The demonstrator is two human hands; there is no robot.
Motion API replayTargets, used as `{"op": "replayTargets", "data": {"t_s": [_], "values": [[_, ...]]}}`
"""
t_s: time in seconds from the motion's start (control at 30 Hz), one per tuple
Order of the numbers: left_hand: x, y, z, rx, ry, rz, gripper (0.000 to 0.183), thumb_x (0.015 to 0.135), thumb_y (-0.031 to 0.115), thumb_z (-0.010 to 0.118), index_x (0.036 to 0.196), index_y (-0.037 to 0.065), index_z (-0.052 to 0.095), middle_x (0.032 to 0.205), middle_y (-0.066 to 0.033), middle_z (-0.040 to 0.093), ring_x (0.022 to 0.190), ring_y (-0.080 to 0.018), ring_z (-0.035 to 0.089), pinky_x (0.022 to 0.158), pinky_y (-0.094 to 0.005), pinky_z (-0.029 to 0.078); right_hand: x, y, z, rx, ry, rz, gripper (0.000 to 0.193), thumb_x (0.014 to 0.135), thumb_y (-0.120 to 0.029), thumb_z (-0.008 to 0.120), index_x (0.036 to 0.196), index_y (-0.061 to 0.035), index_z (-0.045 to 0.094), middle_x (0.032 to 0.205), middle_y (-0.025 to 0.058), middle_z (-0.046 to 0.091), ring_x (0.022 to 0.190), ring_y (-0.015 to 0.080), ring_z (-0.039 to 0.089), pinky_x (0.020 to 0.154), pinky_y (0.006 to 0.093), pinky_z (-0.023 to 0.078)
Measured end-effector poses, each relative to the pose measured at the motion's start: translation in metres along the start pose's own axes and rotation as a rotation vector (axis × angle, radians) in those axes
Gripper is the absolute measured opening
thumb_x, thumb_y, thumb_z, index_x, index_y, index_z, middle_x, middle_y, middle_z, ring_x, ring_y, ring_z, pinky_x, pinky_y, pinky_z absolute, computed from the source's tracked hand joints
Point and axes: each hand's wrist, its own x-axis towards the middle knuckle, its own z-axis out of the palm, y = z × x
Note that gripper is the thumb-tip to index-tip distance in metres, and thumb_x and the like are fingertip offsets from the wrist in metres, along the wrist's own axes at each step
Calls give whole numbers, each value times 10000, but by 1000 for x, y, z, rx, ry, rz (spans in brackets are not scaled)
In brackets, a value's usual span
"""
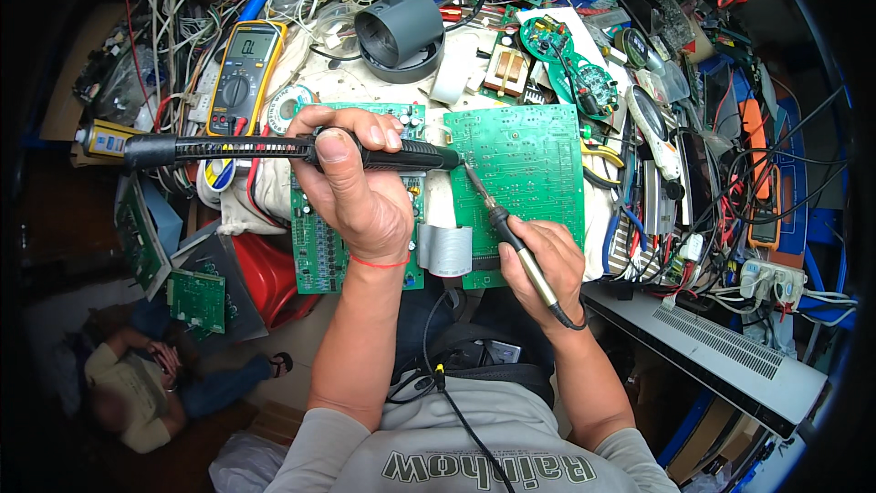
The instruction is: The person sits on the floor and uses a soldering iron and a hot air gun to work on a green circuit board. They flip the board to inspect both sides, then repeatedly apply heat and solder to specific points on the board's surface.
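Observation:
My left hand (360,196) grips a long black solder sucker (411,157), its nozzle pointing right and down at a green circuit board (538,155). Held like a pen in my right hand (550,265) is a soldering iron (501,222); its tip meets the board's upper left area, close beside the nozzle. That board shows its solder side. Partly under my left hand and wrist lies a second green board (315,251) full of components. A grey ribbon cable (445,251) bridges the two boards.
A yellow multimeter (242,73) and a solder spool (290,102) stand left. Behind the boards is a grey round holder (394,32). Yellow-handled pliers (604,157), tools and tangled cables crowd the right. A power strip (771,285) sits far right. A person (137,383) sits at lower left.

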Motion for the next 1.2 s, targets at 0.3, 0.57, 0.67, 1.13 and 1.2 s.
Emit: {"op": "replayTargets", "data": {"t_s": [0.3,0.57,0.67,1.13,1.2], "values": [[-1,-8,3,-48,-35,23,470,1028,492,641,1230,117,443,814,-48,518,715,-163,494,735,-389,468,3,0,-1,6,0,-2,376,762,-38,827,1125,10,741,919,142,754,840,310,721,788,397,565],[1,-10,4,-69,-42,1,387,1063,465,584,1184,124,447,797,-44,504,709,-167,488,721,-390,457,4,0,-2,23,-4,26,357,764,-26,823,1109,19,741,919,146,754,837,310,723,785,394,567],[6,0,6,-92,16,-14,377,1064,479,574,1145,128,465,796,-44,503,731,-173,494,743,-394,457,1,-3,-5,113,35,109,342,787,-9,809,1117,39,733,934,158,754,848,314,723,797,391,571],[-64,168,-68,698,-410,51,656,825,364,904,1176,78,430,729,-43,575,577,-166,563,525,-317,481,2,-73,-64,834,197,450,471,993,-233,679,1302,117,615,1071,236,753,941,266,752,901,367,581],[-81,168,-74,1111,-658,93,514,738,309,967,958,77,564,730,-70,584,575,-239,602,508,-346,455,7,-91,-64,983,73,545,472,1018,-240,649,1332,110,597,1132,243,737,978,253,739,967,386,552]]}}
